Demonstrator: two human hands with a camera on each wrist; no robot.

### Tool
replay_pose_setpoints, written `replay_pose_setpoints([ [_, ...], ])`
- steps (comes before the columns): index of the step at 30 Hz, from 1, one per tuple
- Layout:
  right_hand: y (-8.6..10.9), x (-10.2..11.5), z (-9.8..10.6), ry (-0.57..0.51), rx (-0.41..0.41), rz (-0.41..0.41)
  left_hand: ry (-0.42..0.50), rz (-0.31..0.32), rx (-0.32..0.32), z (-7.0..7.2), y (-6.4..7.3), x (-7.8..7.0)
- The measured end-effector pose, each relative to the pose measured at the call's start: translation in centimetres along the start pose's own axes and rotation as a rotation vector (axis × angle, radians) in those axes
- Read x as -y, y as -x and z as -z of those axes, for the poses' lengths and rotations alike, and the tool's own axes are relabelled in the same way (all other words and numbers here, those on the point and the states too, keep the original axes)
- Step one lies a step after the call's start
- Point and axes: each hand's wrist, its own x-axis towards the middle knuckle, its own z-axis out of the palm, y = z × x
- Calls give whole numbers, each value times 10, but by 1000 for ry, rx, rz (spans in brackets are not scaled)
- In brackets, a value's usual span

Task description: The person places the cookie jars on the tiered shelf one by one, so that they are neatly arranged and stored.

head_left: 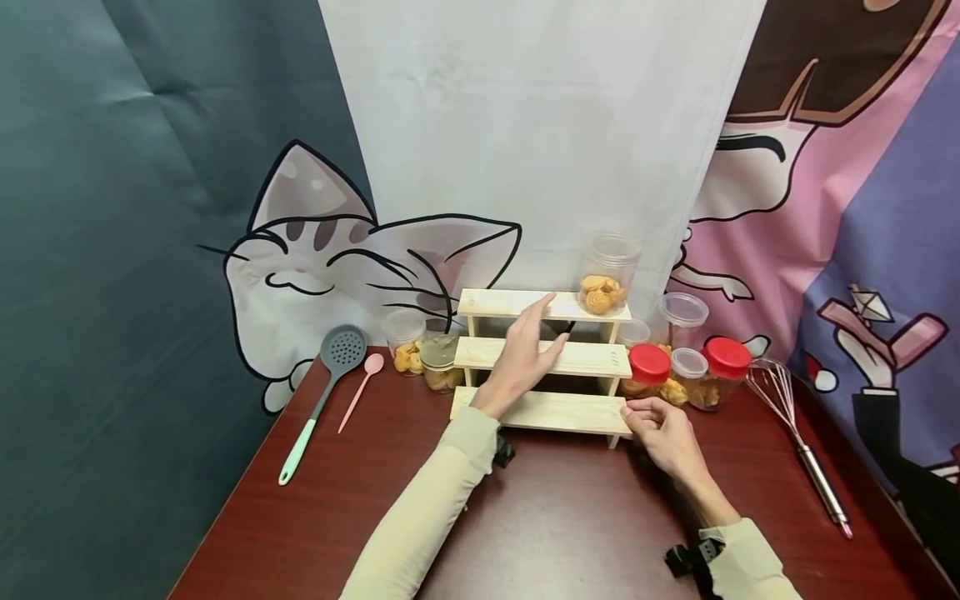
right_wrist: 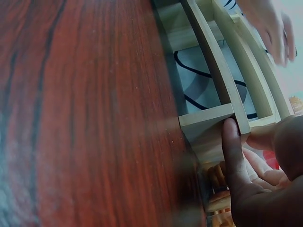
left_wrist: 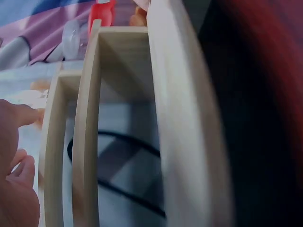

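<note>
A three-tier wooden rack [head_left: 551, 410] of pale planks stands against the back backdrop. My left hand [head_left: 521, 358] reaches over the lower and middle planks with its fingers extended, holding nothing. In the left wrist view its fingers [left_wrist: 23, 116] are beside the top plank. At the right end of the lowest plank, my right hand [head_left: 663, 433] pinches the board's corner. The right wrist view shows the thumb [right_wrist: 232, 142] pressed against that plank's end, just by the side support. On the top plank's right end sits a clear jar [head_left: 609, 275] with cookies in it.
Right of the rack are red-lidded jars [head_left: 726, 358], clear-lidded jars [head_left: 684, 312] and a whisk [head_left: 810, 467]. To its left stand two snack jars [head_left: 441, 362], with a pink spoon [head_left: 362, 392] and a slotted turner [head_left: 322, 404] lying farther left.
</note>
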Motion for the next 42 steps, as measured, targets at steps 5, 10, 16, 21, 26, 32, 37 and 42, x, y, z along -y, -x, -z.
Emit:
replay_pose_setpoints([
  [5,1,-2,-1,-9,15,-5,63,34,-171,36,38,26],
  [10,1,-2,0,-18,3,-8,40,125,-345,71,72,59],
  [16,1,-2,4,-16,7,-15,-31,252,-388,94,94,92],
  [21,0,-5,1,-29,17,-26,-97,296,-305,99,107,104],
  [26,-2,-5,-2,-39,17,-28,-125,302,-251,100,111,106],
  [32,-2,-3,-1,-35,15,-17,-167,302,-229,100,115,108],
  [37,-2,-4,0,-38,15,-19,-202,297,-193,100,117,108],
  [42,-2,-5,2,-52,22,-36,-188,315,-180,107,118,106],
])
